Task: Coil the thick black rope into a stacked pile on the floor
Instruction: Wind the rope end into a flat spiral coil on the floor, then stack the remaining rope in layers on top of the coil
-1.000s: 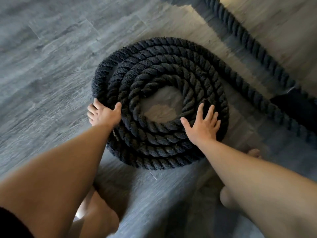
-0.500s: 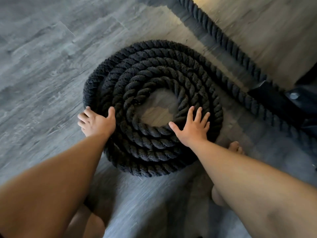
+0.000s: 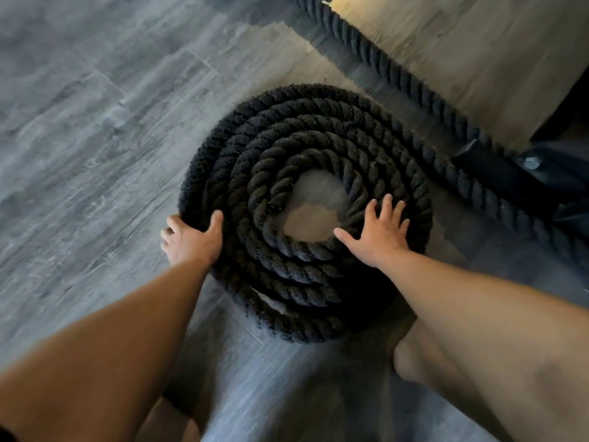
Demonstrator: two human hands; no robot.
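Observation:
The thick black rope (image 3: 287, 148) lies coiled in a flat round spiral of several turns on the grey floor, with a bare patch of floor in its centre. My left hand (image 3: 191, 240) grips the coil's outer left edge, thumb over the top and fingers curled around the outermost turn. My right hand (image 3: 379, 231) rests flat with spread fingers on the inner turns at the right. From the coil's right side the rope's free length (image 3: 398, 78) runs along the floor and away to the top of the view.
A black handle sleeve (image 3: 497, 177) and dark equipment with a bolt (image 3: 535, 164) sit at the right. My knee (image 3: 414, 358) is just below the coil at the right. Grey wood-look floor (image 3: 95, 138) spreads to the left.
Both hands keep their places on the coil. The coil's outer turn at the near side looks pushed in tighter, and the view has shifted slightly so the coil sits more to the right.

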